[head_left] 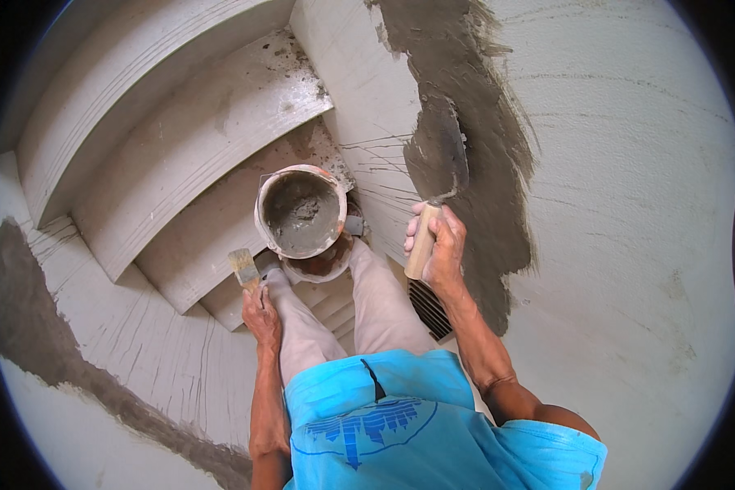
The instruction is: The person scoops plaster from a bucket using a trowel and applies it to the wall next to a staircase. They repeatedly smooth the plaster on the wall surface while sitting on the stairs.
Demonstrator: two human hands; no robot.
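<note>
My right hand (444,245) is closed around the wooden handle of a trowel (452,155). The trowel's blade lies against a broad patch of wet grey mortar (486,196) on the right wall. Lower on the left, my left hand (261,317) grips a flat paintbrush (243,268), its bristles pointing away from me. Between the two hands stands a round bucket (263,224) with a wire handle and splashed rim. Grey wet mortar (302,214) fills much of it, with a lump in the middle.
Curved stairs (196,155) rise at the upper left, spattered near the wall. Another bucket or basin (325,268) sits partly hidden under the first, by my legs. A dark slatted grate (429,309) lies near my right forearm. Another mortar band (98,384) runs along the left wall.
</note>
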